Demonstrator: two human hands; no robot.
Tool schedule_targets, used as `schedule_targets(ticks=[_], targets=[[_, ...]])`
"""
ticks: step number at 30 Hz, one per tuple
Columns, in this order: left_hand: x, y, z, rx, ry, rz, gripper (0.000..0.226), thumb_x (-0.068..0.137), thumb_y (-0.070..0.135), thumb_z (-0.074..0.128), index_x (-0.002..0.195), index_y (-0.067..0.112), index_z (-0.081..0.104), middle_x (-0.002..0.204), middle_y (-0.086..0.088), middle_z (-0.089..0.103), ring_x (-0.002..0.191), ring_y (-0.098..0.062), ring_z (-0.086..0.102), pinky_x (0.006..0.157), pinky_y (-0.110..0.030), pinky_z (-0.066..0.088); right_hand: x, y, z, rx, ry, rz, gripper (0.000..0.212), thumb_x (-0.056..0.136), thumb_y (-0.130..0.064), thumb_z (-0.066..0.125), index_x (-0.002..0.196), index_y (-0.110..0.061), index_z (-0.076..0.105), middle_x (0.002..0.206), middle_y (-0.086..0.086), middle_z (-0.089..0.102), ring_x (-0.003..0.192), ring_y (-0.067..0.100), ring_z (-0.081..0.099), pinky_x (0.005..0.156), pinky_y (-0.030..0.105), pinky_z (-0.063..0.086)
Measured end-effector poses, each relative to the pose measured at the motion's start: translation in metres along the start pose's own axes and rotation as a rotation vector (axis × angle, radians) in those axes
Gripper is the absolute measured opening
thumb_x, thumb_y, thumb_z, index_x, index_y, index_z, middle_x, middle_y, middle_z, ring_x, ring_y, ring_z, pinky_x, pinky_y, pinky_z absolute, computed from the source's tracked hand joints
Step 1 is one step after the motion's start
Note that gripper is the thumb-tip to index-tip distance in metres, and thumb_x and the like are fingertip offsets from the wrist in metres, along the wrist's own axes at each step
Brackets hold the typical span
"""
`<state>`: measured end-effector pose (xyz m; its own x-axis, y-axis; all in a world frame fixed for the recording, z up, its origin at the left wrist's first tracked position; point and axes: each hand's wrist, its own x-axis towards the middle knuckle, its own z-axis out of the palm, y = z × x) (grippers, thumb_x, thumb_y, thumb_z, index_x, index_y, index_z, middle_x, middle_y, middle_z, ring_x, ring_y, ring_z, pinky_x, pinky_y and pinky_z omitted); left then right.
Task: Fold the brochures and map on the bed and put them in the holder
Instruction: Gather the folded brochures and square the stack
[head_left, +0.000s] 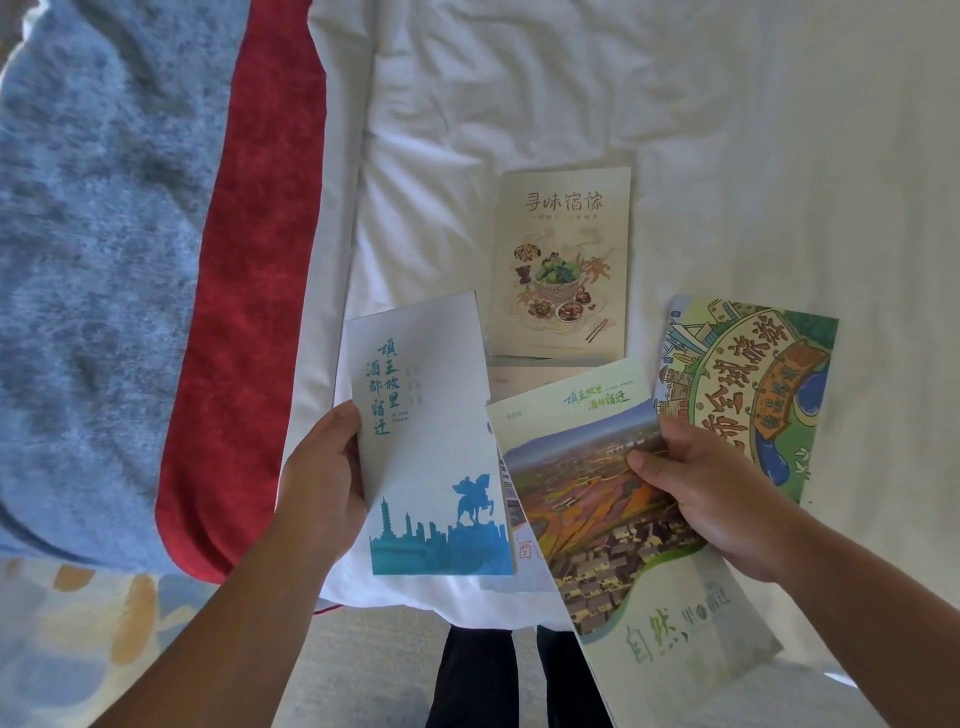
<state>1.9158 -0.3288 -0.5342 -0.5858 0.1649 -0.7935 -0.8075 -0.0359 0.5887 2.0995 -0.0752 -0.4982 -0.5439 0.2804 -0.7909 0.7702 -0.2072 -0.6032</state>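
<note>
While the left hand (324, 478) grips the blue-and-white brochure (431, 441), the right hand (722, 499) pinches the landscape brochure (597, 525).

Matt paper brochures (563, 260); crumpled white cloth sheet (675, 104); fuzzy blue blanket (88, 260); red textured cloth (244, 312).

Setting: bedroom. Evidence: bed (571, 78) with a rumpled white sheet fills most of the view; red runner (249, 312) lies along its left edge; patterned carpet (78, 623) covers the floor beside it. Travel brochures (563, 260) lie on the sheet.
</note>
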Motion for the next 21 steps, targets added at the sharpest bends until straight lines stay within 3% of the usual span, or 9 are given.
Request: schedule_targets(ticks=[5,10,16,21], targets=[[-0.001,-0.0019,0.001,0.029,-0.039,0.018,0.032,0.102,0.025,0.038,0.114,0.024,0.068,0.115,-0.006,0.071,0.095,-0.022,0.071,0.073,-0.039,0.058,-0.0002,0.0025,0.0013,-0.021,0.014,-0.011,0.011,0.098,-0.015,0.055,0.091,-0.009,0.062,0.092,0.026,0.066,0.092,0.047,0.065,0.09,0.067,0.047],[0.0003,-0.001,0.0013,-0.02,0.01,0.008,0.031,0.102,0.026,0.039,0.115,0.024,0.068,0.114,-0.005,0.072,0.093,-0.021,0.071,0.074,-0.039,0.057,-0.0027,0.001,-0.0045,0.002,0.025,0.004,0.018,0.099,-0.015,0.055,0.084,-0.02,0.065,0.089,0.023,0.069,0.091,0.044,0.068,0.091,0.066,0.048],[0.0019,0.0,-0.0022,-0.055,0.046,-0.004,0.031,0.101,0.026,0.041,0.116,0.023,0.067,0.112,-0.005,0.073,0.088,-0.02,0.072,0.071,-0.037,0.058,-0.0071,0.0044,-0.0079,-0.072,0.01,-0.004,0.011,0.099,-0.015,0.055,0.096,-0.005,0.059,0.091,0.023,0.069,0.088,0.041,0.068,0.088,0.066,0.049],[0.0002,-0.0007,-0.0006,-0.065,0.045,0.005,0.03,0.101,0.025,0.041,0.113,0.022,0.068,0.109,-0.005,0.073,0.086,-0.02,0.073,0.07,-0.036,0.059,-0.0097,0.0037,-0.0034,-0.159,0.003,-0.029,0.014,0.098,-0.016,0.056,0.086,-0.011,0.06,0.083,0.018,0.069,0.085,0.042,0.067,0.083,0.062,0.051]])
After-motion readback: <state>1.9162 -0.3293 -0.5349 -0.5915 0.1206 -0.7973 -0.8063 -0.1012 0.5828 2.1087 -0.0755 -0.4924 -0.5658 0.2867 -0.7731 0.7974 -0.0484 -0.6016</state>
